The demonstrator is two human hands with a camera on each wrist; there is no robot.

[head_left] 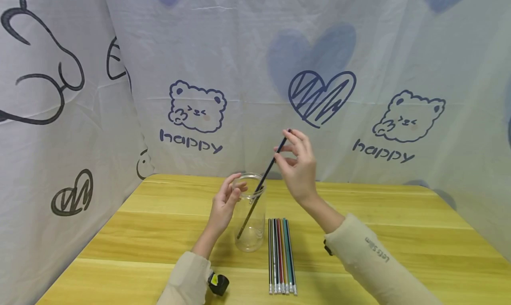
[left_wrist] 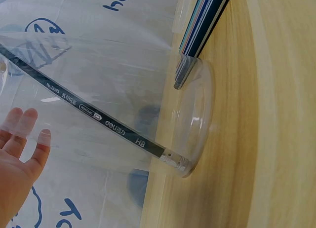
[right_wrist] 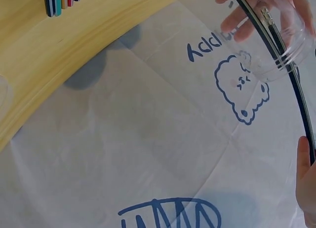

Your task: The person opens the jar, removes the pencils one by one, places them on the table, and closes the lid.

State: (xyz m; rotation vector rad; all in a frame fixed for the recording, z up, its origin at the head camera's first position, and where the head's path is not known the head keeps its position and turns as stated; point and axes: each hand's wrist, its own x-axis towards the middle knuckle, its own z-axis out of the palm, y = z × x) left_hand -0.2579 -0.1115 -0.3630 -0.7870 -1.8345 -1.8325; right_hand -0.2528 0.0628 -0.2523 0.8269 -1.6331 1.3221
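A clear jar [head_left: 257, 225] with a round rim stands upright on the table. My left hand [head_left: 222, 207] holds it near the rim from the left side; in the left wrist view its fingertips [left_wrist: 44, 137] show against the clear wall. Above and right of the jar, my right hand [head_left: 299, 176] pinches the upper part of a dark pencil [head_left: 270, 165]. The pencil slants down through the mouth, its ferrule end [left_wrist: 175, 161] at the jar's bottom. White lettering with "HB" runs along its dark barrel [left_wrist: 94, 114].
Several pencils [head_left: 281, 252] of different colours lie side by side to the right of the jar, ferrule ends toward me. The wooden table [head_left: 159, 247] meets a pale printed cloth [head_left: 247, 83] behind and at the left.
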